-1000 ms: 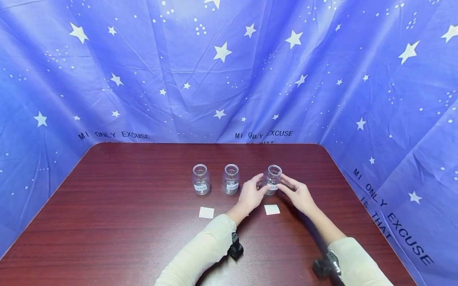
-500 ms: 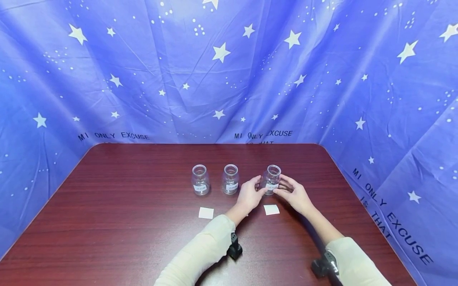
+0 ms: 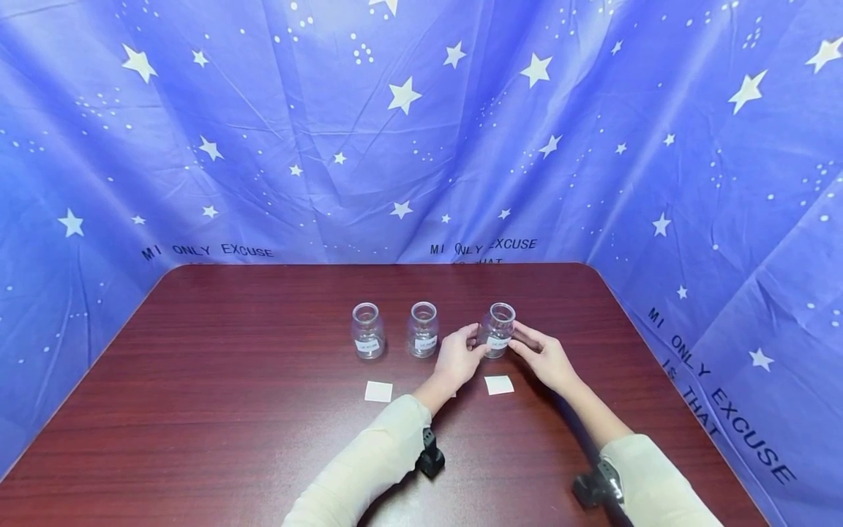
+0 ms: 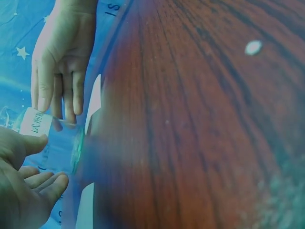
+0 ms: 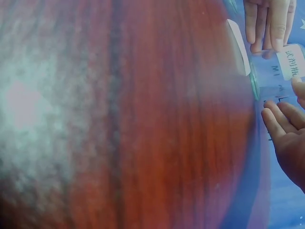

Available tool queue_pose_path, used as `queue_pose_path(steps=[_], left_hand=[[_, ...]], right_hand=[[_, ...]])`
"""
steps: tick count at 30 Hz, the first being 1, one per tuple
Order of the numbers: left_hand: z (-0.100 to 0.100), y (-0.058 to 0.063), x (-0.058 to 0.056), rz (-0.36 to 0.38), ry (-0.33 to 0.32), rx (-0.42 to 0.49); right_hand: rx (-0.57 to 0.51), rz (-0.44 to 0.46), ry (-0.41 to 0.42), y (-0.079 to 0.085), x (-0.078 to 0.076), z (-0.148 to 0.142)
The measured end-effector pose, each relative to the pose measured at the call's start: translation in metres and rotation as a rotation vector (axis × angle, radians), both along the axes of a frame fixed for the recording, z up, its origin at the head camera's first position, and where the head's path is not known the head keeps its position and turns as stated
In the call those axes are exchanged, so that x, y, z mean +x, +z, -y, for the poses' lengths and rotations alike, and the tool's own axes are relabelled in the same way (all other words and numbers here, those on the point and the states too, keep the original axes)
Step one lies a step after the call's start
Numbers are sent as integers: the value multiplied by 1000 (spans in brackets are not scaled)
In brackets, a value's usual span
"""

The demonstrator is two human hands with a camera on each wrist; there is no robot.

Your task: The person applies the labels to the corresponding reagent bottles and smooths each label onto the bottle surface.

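A clear glass reagent bottle (image 3: 501, 327) with a white label stands upright between my two hands, at the right end of a row. My left hand (image 3: 459, 360) holds its left side, thumb toward the front and fingers behind. From the right, my right hand (image 3: 546, 363) holds it the same way, its thumb by the label's edge. In the right wrist view the label (image 5: 291, 63) carries handwritten characters. The left wrist view has the bottle's base (image 4: 77, 149) near the tabletop; whether it touches is unclear.
Two similar labelled bottles, a left one (image 3: 367, 331) and a middle one (image 3: 422, 329), stand on the dark red wooden table (image 3: 197, 410). White paper pieces lie in front: one on the left (image 3: 378, 391), one on the right (image 3: 499, 385), another mostly behind my left forearm.
My right thumb has shifted slightly on the bottle's front, and its label shows more fully. Both hands stay around the bottle. The whole head view has drifted slightly.
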State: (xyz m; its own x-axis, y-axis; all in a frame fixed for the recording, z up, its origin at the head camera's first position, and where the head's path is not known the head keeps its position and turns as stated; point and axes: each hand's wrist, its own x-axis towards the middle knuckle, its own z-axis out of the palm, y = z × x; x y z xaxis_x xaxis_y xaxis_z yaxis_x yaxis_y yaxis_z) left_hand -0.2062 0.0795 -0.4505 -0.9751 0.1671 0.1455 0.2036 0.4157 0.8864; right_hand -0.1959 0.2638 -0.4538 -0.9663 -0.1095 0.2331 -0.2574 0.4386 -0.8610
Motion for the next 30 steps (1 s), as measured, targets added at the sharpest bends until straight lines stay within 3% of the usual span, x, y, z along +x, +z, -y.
queue_pose_path(steps=[6, 15, 30], left_hand=[[4, 3, -2, -43, -28, 34], [8, 4, -2, -76, -13, -24], [10, 8, 0, -16, 9, 38]], right_hand=[[-5, 14, -12, 3, 1, 0], [-67, 65, -6, 3, 0, 1], [-74, 72, -19, 1, -3, 4]])
